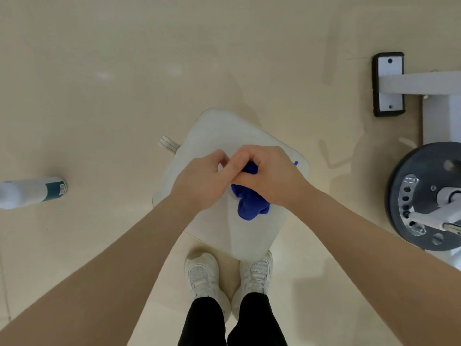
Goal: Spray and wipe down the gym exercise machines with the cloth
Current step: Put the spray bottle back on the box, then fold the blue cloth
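Both hands [239,181] around blue cloth [249,203]; bottle label [53,189] unreadable.

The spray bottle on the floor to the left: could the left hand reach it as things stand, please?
Probably yes. The floor between the left hand and the spray bottle is bare, but its fingers first must let go of the blue cloth.

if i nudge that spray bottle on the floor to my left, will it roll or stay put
The spray bottle seems to stand on its flat base, so it would likely slide or tip rather than roll. It looks tall for its base, and the floor looks glossy, so a low push may skid it. Once tipped, its round body would probably roll. How full it is cannot be told.
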`<action>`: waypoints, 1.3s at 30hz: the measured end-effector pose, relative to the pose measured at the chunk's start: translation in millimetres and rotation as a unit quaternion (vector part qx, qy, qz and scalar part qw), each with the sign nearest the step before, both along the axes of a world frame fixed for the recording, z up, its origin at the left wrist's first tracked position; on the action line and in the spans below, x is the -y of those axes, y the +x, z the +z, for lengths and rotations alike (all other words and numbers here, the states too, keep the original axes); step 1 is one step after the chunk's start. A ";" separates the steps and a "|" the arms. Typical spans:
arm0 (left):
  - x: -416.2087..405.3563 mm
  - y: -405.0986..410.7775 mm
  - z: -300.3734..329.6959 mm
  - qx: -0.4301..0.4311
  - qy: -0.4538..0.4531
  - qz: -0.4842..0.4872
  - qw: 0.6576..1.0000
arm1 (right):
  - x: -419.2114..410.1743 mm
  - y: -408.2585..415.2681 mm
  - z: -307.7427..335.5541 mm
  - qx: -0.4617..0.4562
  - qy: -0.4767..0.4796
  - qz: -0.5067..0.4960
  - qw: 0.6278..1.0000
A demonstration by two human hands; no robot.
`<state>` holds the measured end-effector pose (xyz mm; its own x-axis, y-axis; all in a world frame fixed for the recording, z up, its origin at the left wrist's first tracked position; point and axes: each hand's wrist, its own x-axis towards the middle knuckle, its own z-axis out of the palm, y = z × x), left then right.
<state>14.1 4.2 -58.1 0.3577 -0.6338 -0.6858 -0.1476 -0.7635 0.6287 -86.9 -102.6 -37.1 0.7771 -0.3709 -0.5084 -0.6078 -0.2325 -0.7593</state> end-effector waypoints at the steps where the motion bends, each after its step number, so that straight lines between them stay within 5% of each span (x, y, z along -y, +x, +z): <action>1: -0.2 -1.1 -0.7 -0.009 -0.001 0.008 1.000 | 1.5 0.5 0.2 -0.004 -0.012 0.018 1.000; 7: 14.8 -8.4 2.5 -0.007 -0.026 0.029 0.999 | 7.6 -11.3 4.9 -0.020 0.100 0.030 0.994; 12: 30.2 -13.6 -0.4 0.067 0.007 -0.003 0.998 | 30.3 -34.6 0.1 -0.122 -0.023 -0.006 0.992; 18: 47.7 -19.2 -17.9 0.039 0.062 0.118 0.990 | 46.4 -50.3 -10.4 -0.209 -0.066 0.073 0.973; 27: 36.9 -21.2 -49.4 0.289 0.071 -0.157 0.942 | 42.0 -61.2 -36.5 -0.210 -0.083 0.069 0.972; 39: 10.3 0.8 20.5 0.267 0.116 -0.191 0.937 | 53.8 -83.7 32.6 -0.209 -0.051 -0.040 0.976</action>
<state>14.8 -6.1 -37.6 0.4668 -0.6414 -0.6088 -0.6842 -0.6981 0.2109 -170.7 -156.4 -4.5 0.4757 -0.4867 -0.7327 -0.8790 -0.2326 -0.4161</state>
